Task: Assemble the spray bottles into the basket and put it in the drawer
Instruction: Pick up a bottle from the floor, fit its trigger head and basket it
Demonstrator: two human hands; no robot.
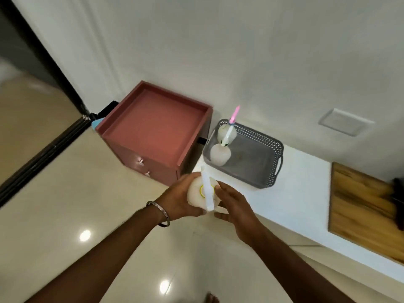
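A white spray bottle (pixel 196 196) with a white spray head and a yellow-green collar is held over the floor, just off the white counter's left end. My left hand (pixel 178 199) wraps its left side. My right hand (pixel 235 206) touches its right side near the spray head. A grey perforated basket (pixel 260 165) sits on the counter beyond my hands. Inside it, at its left end, stand two white spray bottles (pixel 219 155), one with a pink trigger head (pixel 234 115). The red-brown drawer cabinet (pixel 153 132) stands on the floor to the basket's left, both drawers shut.
A wooden board (pixel 360 206) lies on the white counter (pixel 301 193) at the right, with a dark object at its far edge. A white wall rises behind. Glossy beige floor spreads at the left and below. A dark door frame runs along the far left.
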